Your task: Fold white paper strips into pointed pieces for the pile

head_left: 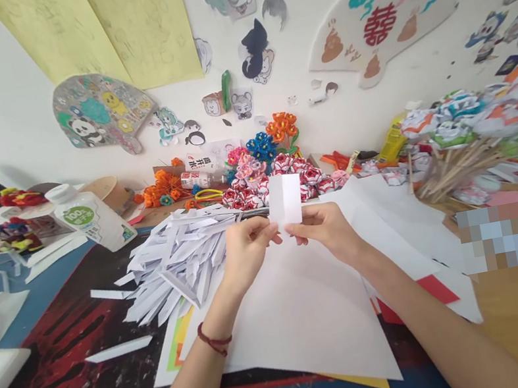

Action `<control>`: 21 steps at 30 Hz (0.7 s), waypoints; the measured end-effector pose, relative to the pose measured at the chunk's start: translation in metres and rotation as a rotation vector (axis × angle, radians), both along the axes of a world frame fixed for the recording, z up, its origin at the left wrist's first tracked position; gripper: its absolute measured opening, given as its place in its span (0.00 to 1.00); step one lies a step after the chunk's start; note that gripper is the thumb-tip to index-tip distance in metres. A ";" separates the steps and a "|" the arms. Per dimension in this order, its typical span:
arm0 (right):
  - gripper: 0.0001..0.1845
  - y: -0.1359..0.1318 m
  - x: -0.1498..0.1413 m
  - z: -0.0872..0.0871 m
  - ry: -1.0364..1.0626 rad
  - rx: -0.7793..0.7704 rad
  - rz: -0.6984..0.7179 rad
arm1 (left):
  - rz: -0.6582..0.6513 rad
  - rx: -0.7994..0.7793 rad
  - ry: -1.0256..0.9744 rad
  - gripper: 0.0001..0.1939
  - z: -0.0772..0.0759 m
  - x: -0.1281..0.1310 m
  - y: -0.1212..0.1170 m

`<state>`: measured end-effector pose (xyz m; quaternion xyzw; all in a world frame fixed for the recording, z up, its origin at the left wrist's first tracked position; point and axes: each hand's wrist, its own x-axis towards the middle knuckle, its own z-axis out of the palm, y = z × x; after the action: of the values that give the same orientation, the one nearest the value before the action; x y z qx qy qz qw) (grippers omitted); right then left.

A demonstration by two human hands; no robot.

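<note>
Both hands hold a small white paper rectangle (286, 198) upright above the table. My left hand (245, 250) pinches its lower left edge, fingers closed. My right hand (326, 229) pinches its lower right edge, fingers closed too. The paper shows a vertical fold line down its middle. Below the hands lie large white paper sheets (303, 306). Left of my left hand sits a heap of folded white paper pieces (178, 262). A red cord bracelet circles my left wrist.
A white plastic bottle (90, 216) lies tilted at the left. Paper flower bouquets (269, 165) stand at the back by the wall. More paper flowers on wooden sticks (469, 137) fill the right. Loose folded strips (118, 349) lie on the red and black mat.
</note>
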<state>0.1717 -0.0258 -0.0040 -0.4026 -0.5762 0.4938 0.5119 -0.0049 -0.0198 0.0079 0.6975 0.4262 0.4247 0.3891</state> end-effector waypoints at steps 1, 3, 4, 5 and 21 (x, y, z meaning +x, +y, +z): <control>0.14 0.000 0.000 0.000 -0.001 -0.006 -0.003 | -0.011 0.000 0.009 0.15 -0.001 0.000 0.001; 0.15 0.002 0.000 -0.001 -0.007 -0.020 -0.010 | -0.003 0.030 0.028 0.15 -0.002 -0.001 0.004; 0.15 0.002 0.001 -0.001 -0.014 -0.029 -0.005 | 0.017 0.056 0.034 0.15 -0.003 -0.001 0.005; 0.16 0.003 0.001 -0.002 -0.024 -0.040 0.010 | 0.043 0.085 0.037 0.15 -0.003 -0.001 0.006; 0.19 0.010 0.000 -0.012 0.015 -0.034 -0.091 | 0.175 0.120 0.192 0.10 -0.011 0.005 0.006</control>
<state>0.1717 -0.0157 -0.0157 -0.4335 -0.5450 0.4828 0.5310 0.0004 -0.0138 -0.0032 0.7172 0.4946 0.4128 0.2657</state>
